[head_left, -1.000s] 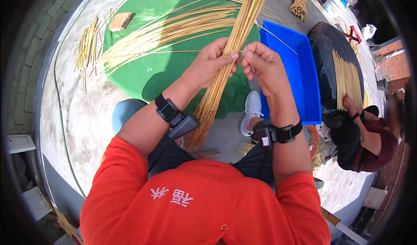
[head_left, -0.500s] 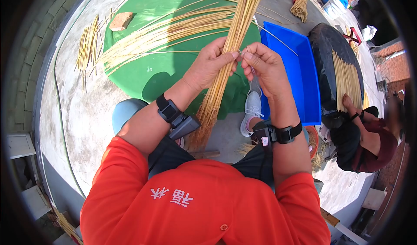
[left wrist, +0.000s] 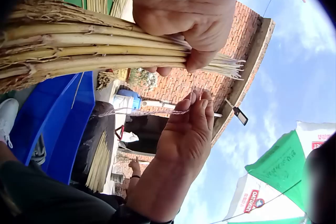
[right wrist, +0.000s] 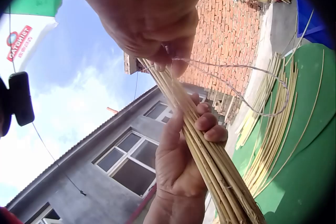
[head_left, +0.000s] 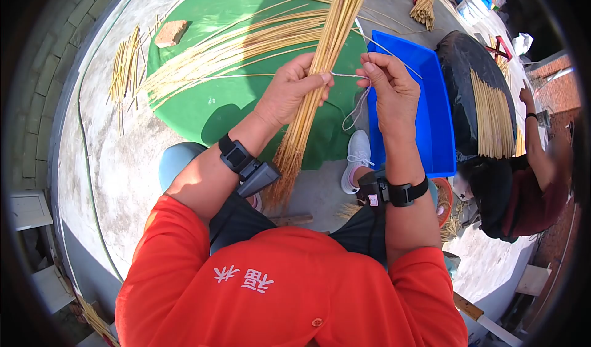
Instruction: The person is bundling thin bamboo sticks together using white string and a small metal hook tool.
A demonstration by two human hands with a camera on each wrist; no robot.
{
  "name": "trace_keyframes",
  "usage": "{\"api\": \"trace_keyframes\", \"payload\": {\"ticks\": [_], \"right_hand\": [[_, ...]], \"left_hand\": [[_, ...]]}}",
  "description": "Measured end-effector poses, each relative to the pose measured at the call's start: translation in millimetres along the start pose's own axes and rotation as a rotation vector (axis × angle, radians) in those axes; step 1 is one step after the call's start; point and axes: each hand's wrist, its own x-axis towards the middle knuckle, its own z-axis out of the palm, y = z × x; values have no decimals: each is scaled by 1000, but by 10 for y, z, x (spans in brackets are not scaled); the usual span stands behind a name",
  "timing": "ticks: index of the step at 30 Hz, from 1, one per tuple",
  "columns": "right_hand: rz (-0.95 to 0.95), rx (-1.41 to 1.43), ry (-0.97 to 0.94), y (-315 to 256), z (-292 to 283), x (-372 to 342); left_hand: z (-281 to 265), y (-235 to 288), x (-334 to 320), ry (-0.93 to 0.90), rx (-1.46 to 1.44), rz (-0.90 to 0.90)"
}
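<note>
A long bundle of straw-coloured stalks [head_left: 306, 116] stands slanted in front of the person, its frayed brown root ends low near the knees. The left hand [head_left: 294, 88] grips it around the middle, thumb across the front. To its right, the right hand [head_left: 392, 89] pinches a thin twisted string [head_left: 349, 75] between thumb and fingers. That string runs taut from the bundle beside the left thumb, and its slack end hangs in a loop below the right hand. In the right wrist view the string's loop [right wrist: 286, 98] shows in front of the green cloth.
Loose stalks [head_left: 246, 39] and a brick [head_left: 171, 33] lie on a round green cloth [head_left: 246, 110]. A blue tray [head_left: 411, 125] stands at the right. Beyond it, another person sits by a black-covered mound [head_left: 458, 70] with more stalks [head_left: 492, 116].
The right hand has moved right, away from the bundle, drawing the string out straight. The left hand keeps its grip. The other person's arm has lifted off the stalks.
</note>
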Motion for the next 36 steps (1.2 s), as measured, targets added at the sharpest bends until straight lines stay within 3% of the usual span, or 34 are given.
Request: {"api": "trace_keyframes", "payload": {"ticks": [8, 10, 11, 13, 15, 18, 21, 34, 36], "right_hand": [[-139, 46, 201, -76, -125, 77], [-361, -211, 163, 32, -181, 106], [-360, -211, 164, -9, -163, 87], [-89, -109, 25, -117, -72, 10], [-32, -86, 14, -115, 33, -28], [226, -237, -169, -99, 96, -44], [306, -330, -276, -108, 85, -58], [212, -388, -252, -37, 105, -80], [262, -275, -240, -24, 116, -83]], "left_hand": [[3, -58, 9, 20, 24, -16], [5, -56, 12, 32, 31, -18], [4, -56, 13, 43, 38, -19], [-13, -77, 21, 49, 38, -27], [-16, -89, 27, 55, 39, -33], [-6, -98, 29, 51, 29, -37], [-6, -100, 31, 51, 21, -34], [-7, -93, 10, 81, 26, 2], [2, -105, 5, 81, 32, 7]]}}
